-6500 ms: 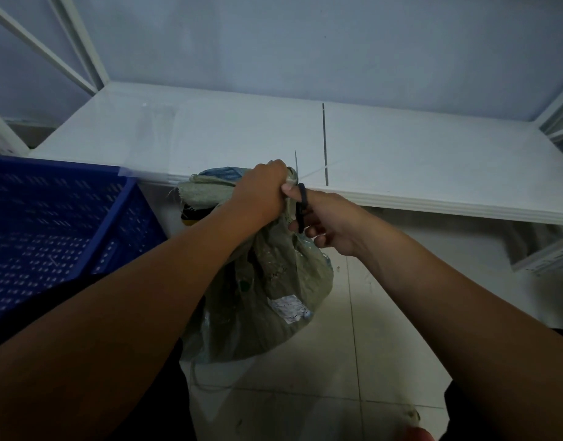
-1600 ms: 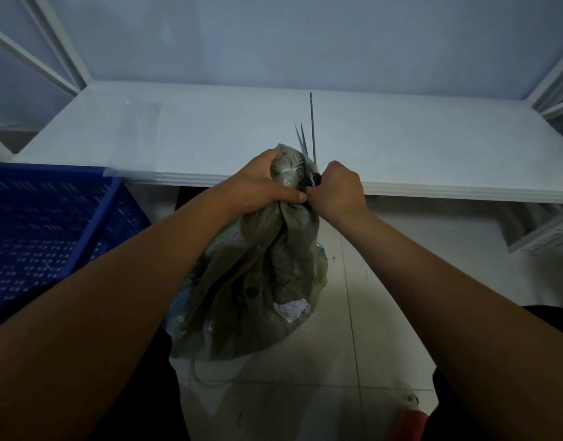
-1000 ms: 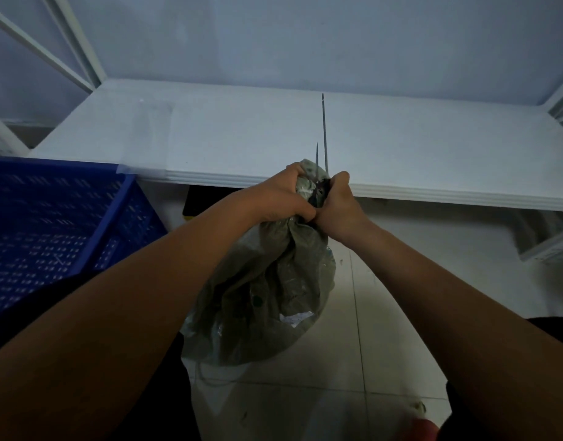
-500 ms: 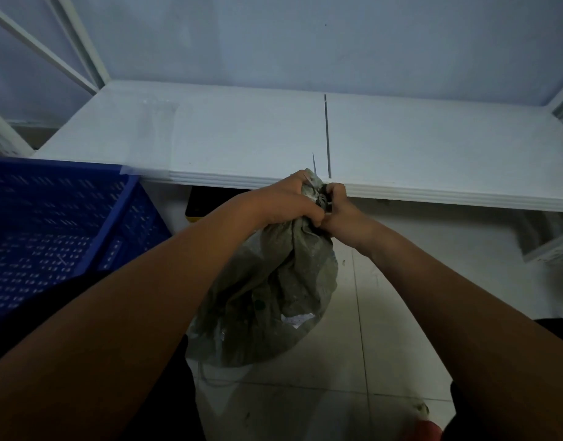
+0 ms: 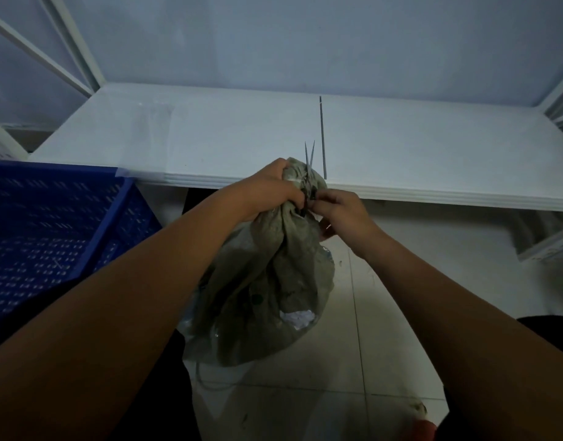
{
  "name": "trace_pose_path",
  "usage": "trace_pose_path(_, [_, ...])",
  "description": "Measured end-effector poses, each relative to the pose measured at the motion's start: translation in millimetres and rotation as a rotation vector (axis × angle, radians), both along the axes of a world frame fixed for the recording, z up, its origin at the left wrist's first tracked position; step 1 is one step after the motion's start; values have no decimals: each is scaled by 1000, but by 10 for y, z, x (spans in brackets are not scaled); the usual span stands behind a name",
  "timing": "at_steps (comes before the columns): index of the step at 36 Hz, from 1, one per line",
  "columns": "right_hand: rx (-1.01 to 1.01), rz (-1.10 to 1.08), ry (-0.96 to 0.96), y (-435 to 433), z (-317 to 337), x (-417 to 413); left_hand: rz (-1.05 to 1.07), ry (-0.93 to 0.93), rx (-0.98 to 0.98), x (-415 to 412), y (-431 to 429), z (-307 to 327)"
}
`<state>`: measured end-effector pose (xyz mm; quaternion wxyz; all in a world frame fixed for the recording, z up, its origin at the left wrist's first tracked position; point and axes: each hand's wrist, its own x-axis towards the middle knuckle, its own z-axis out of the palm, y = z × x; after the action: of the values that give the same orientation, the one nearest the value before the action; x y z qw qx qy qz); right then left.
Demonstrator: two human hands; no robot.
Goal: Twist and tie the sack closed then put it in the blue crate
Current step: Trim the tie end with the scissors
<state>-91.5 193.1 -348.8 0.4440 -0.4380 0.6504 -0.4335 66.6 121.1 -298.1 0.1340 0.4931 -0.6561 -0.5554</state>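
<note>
1. Both hands are at the gathered neck of the woven sack [image 5: 274, 281]. The left hand [image 5: 270, 189] is fisted round the bunched fabric. The right hand [image 5: 340, 211] pinches a dark tie [image 5: 310, 195] against it.
2. Tying looks to be the step in hand; the twisting seems done and the crating is not yet begun.
3. Next likely comes cinching the tie tight with the neck held bunched, then a lift left into the blue crate [image 5: 51, 224].
4. Just before the white shelf [image 5: 242, 138] edge, the woven sack is upright with its long axis vertical, neck up and bulge down. Thin tie ends [image 5: 309, 157] point upward.

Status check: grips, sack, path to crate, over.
Left grip clamps the sack at its neck; right grip pinches the dark tie there. Sack outside the blue crate, crate to the left. Nothing seen blocking.
</note>
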Motion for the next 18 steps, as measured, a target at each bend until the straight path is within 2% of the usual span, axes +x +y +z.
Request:
trace_pose_path(3, [1, 2, 56, -16, -37, -2, 10, 1, 3, -14, -14, -33])
trace_pose_path(8, [-8, -62, 269, -58, -95, 74, 24, -26, -43, -29, -6, -87])
trace_pose_path(18, [-213, -189, 635, -68, -23, 149, 140, 31, -142, -104, -18, -194])
